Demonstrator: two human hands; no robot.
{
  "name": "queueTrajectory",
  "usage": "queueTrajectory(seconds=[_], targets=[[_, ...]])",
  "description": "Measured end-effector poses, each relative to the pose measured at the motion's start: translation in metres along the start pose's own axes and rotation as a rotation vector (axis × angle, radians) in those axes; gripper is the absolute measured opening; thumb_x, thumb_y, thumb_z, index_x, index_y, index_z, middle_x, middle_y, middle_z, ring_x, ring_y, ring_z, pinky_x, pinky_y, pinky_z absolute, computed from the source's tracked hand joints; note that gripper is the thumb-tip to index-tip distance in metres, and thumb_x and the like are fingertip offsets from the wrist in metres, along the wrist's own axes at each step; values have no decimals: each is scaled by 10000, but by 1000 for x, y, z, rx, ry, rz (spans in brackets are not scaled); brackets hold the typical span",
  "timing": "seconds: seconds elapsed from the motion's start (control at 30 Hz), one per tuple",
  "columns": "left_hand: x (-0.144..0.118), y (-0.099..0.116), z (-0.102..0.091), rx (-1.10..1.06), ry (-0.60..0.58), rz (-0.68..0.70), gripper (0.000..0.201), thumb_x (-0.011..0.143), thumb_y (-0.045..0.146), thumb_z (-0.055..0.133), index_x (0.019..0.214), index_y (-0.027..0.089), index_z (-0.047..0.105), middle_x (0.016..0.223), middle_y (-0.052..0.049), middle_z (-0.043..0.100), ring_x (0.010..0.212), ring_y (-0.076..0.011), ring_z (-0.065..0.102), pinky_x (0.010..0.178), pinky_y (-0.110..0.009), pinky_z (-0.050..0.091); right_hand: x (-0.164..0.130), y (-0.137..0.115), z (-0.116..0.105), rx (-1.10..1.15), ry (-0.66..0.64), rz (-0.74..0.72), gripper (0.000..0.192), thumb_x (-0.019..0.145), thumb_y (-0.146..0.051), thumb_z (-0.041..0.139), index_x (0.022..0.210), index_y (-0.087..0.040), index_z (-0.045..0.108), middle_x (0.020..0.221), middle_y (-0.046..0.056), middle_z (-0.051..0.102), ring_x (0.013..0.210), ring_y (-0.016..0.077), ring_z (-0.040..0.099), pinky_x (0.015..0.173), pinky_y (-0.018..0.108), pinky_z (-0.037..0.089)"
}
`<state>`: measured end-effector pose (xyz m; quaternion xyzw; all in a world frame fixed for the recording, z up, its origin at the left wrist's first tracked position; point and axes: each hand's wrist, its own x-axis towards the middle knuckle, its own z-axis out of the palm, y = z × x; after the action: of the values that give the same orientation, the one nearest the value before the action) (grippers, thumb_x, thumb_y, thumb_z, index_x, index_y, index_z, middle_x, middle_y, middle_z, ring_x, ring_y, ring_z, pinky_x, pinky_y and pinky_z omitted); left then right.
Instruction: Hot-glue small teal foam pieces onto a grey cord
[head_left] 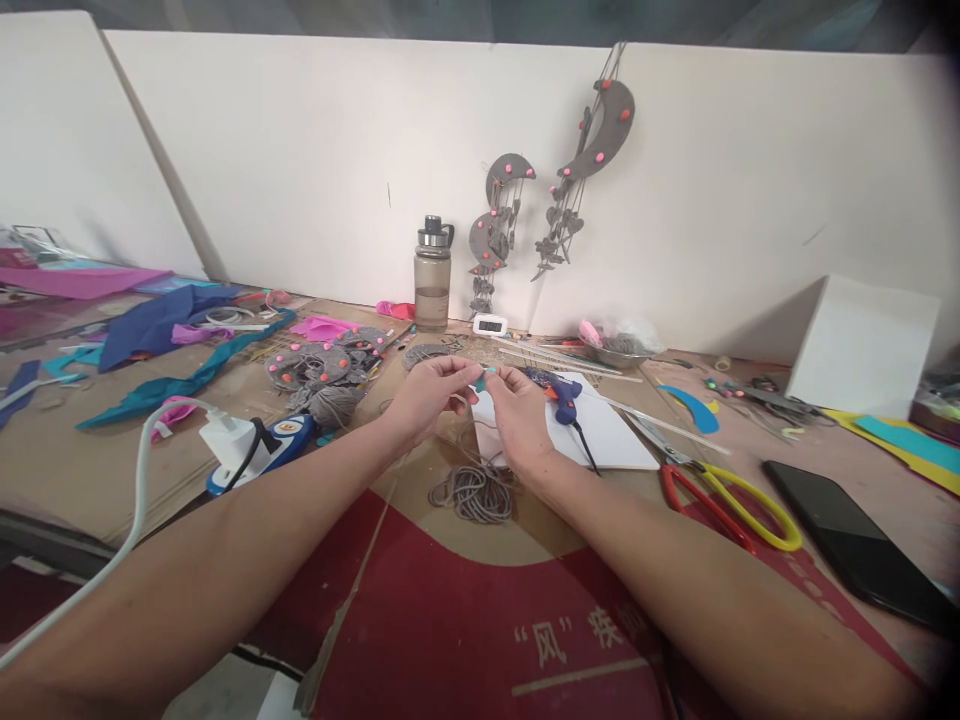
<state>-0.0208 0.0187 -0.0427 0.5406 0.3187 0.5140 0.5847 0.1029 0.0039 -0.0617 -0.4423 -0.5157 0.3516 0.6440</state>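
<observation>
— What are the person's hands doing?

— Both are raised just above the table (112,470), close together at the middle of the view. The left hand (429,395) and the right hand (519,412) each pinch with fingertips at a small teal piece (481,380) held between them. The fingers are closed on it, though how much of the piece each hand grips is too small to tell.

— Anything hanging from it?

— A thin grey cord seems to run down from the hands to a loose coil of grey cord (474,490) lying on the cardboard right below.

— And around them?

— Just behind the right hand a blue glue gun (559,393) rests on a white sheet (611,435). Scissors with red and yellow handles (724,500) lie to the right, and a dark phone (851,540) further right. On the left sits a pile of grey felt shapes with pink dots (326,365), near a white plug block (229,440). A water bottle (433,275) stands against the white wall, beside grey crescent ornaments (499,215) hanging there.
</observation>
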Motion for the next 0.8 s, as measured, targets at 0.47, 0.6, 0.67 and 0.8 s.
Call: queueTrajectory(seconds=[0.47,0.6,0.67,0.8], targets=[[5,-6,-7,-37,248,-23,123,738,235,612,709,131,554,717,-36,610,541,-70,514,459,-188,369,-1,-2,2,60,23,93,179,718,-342,583,646,-186,536,562,-67,462,523,81,336,511,224,279],[9,-9,-8,-55,240,29,104,678,155,627,737,147,542,691,-9,604,513,-61,480,462,-189,357,0,0,1,44,23,74,184,716,-349,592,653,-184,540,583,-61,475,537,83,347,520,224,292],[9,-10,-7,-74,216,60,109,663,148,633,735,144,551,681,-4,604,499,-55,467,472,-193,355,0,1,1,38,27,76,184,716,-354,593,668,-181,552,596,-57,490,543,85,357,529,224,305],[9,-11,-4,-43,195,130,153,626,164,704,736,128,604,639,17,571,527,-52,474,516,-195,362,0,2,1,59,21,73,180,716,-357,594,694,-181,569,622,-51,524,561,92,390,551,227,335]])
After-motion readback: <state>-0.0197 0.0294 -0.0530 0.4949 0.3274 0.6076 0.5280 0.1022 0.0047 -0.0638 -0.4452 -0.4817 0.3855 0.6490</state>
